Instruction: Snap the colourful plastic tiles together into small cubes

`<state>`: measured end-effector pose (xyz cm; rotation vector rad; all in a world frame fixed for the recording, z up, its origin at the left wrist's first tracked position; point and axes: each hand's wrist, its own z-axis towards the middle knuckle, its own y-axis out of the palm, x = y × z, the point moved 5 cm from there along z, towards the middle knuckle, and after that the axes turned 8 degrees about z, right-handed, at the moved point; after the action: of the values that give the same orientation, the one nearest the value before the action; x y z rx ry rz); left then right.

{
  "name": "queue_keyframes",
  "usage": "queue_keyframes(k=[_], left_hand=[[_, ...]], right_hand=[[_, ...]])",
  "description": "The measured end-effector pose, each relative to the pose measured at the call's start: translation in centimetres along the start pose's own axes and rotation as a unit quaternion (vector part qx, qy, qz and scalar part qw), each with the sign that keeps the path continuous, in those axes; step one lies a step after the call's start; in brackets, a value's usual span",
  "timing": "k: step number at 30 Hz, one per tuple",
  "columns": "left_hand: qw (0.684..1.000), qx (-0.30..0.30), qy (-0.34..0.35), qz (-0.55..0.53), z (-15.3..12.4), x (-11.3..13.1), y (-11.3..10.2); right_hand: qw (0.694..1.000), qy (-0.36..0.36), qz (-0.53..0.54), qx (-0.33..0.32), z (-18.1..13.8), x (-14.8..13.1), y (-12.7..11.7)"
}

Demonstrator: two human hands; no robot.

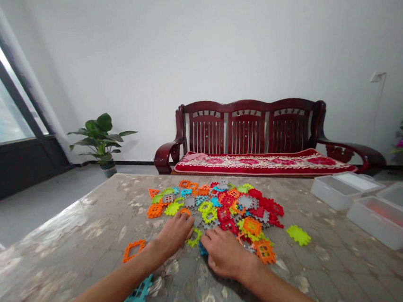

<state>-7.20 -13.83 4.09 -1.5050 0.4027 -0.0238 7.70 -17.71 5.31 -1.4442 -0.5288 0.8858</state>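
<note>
A heap of flat plastic interlocking tiles with notched edges, in red, orange, yellow-green, grey and blue, is spread over the table. My left hand point(176, 230) is at the near side of the heap, its fingers curled down at the left edge of a yellow-green frame tile point(195, 237). To the right of that tile, my right hand point(223, 252) is closed, and a blue tile point(203, 250) peeks out under its fingertips. Both sets of fingertips are partly hidden. An orange frame tile point(128, 253) lies left of my left forearm, with a teal tile point(140, 293) closer to me.
A solid yellow-green tile point(298, 235) lies apart on the right. Two translucent plastic boxes point(336, 195) with lids stand at the table's right; the nearer one point(375, 229) has something reddish inside. Behind the patterned table point(317, 285) are a wooden bench point(248, 108) and a potted plant point(103, 137).
</note>
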Motion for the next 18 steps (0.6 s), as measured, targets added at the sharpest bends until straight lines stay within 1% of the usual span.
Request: queue_keyframes(k=[3,5,6,8,10,12,13,15,17,18], left_hand=[[0.999,0.010,-0.036,-0.027,0.2,-0.4,-0.2],[0.995,0.026,-0.064,-0.076,0.3,-0.9,-0.3],[0.989,0.042,-0.078,-0.118,0.4,-1.2,-0.4],[0.967,0.081,-0.103,-0.217,0.8,-1.6,-0.8],[0.941,0.118,-0.117,-0.293,1.6,-1.8,-1.3],[0.927,0.134,-0.118,-0.329,2.7,-1.5,-1.8],[0.923,0.139,-0.110,-0.343,3.2,-1.4,-2.1],[0.902,0.156,-0.081,-0.394,3.5,-1.5,-2.7],[0.882,0.178,-0.049,-0.433,2.6,-2.5,-3.0],[0.881,0.188,-0.044,-0.432,1.6,-3.4,-2.7]], right_hand=[[0.996,0.045,0.048,0.052,0.3,1.5,0.0],[0.985,0.091,0.102,0.102,0.5,2.9,-0.2],[0.977,0.114,0.130,0.128,0.6,3.7,-0.5],[0.954,0.159,0.179,0.182,0.6,5.5,-1.4],[0.931,0.192,0.204,0.234,0.5,7.2,-2.8],[0.912,0.221,0.203,0.279,0.1,9.1,-4.4],[0.905,0.237,0.193,0.296,-0.2,10.0,-5.0],[0.895,0.267,0.156,0.321,-1.1,11.7,-5.9],[0.890,0.277,0.108,0.346,-2.1,12.7,-6.3],[0.888,0.274,0.087,0.359,-2.6,13.1,-6.2]])
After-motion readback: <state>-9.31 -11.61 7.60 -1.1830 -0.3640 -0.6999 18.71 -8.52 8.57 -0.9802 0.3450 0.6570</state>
